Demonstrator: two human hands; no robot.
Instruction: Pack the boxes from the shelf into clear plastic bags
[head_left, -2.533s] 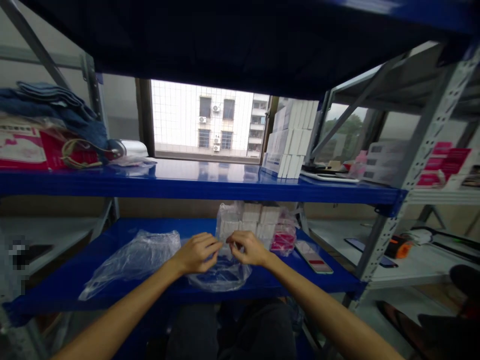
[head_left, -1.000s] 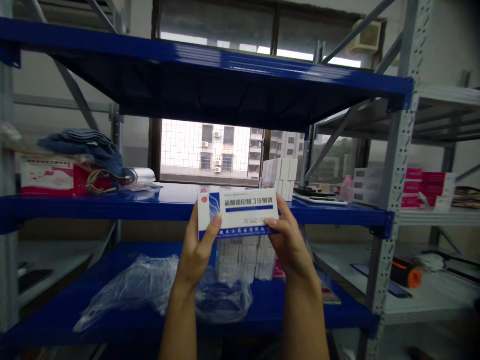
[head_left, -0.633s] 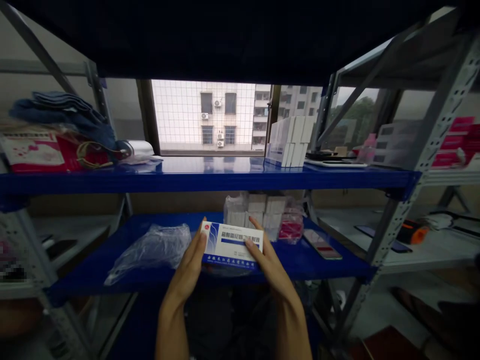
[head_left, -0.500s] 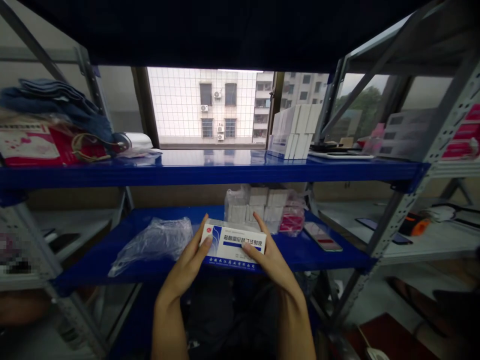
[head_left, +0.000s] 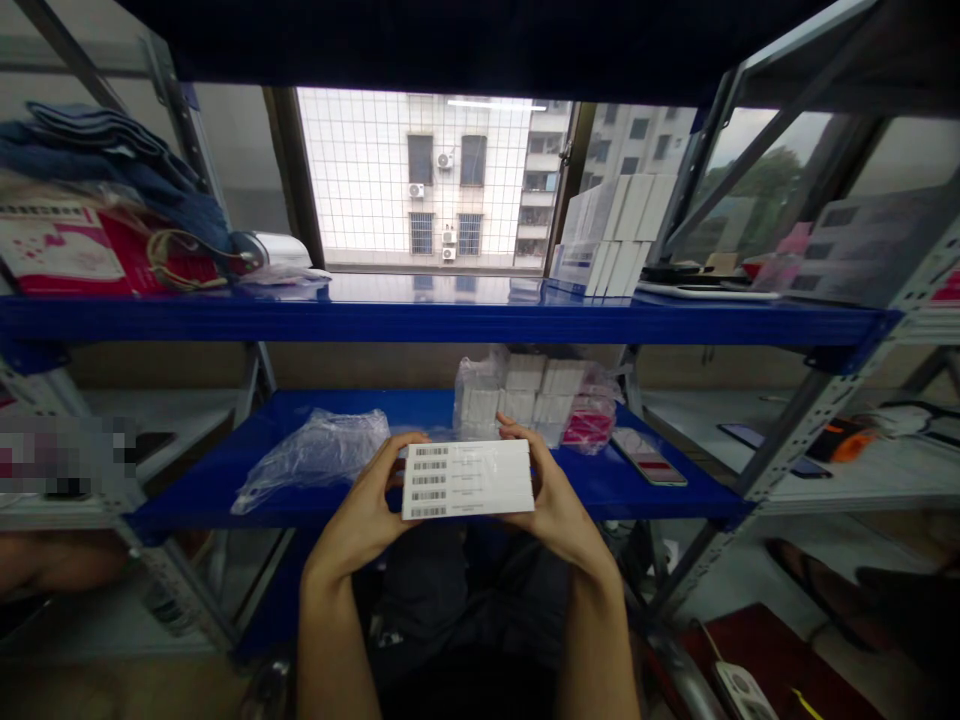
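Observation:
Between my two hands is a stack of white medicine boxes (head_left: 491,480), its side with several rows of barcodes turned to me. My left hand (head_left: 375,500) grips the left end, and my right hand (head_left: 551,495) is closed round the right end. Some fingertips are hidden behind the stack. It is held above the front edge of the lower blue shelf (head_left: 300,405). Just behind it, more white boxes (head_left: 521,390) in clear plastic stand beside a pink pack (head_left: 589,422). Crumpled clear plastic film (head_left: 319,455) lies left of my left hand.
A phone (head_left: 649,455) lies at the right of the lower shelf. The upper blue shelf (head_left: 420,322) carries stacked white boxes (head_left: 611,235), a red-and-white carton (head_left: 64,250) and folded denim (head_left: 112,160). Metal uprights flank both sides. A power strip (head_left: 742,690) is low at right.
The stack has been tilted in my hands: its blue-and-white printed face was towards me, and now the barcoded side is. My view has shifted slightly downward.

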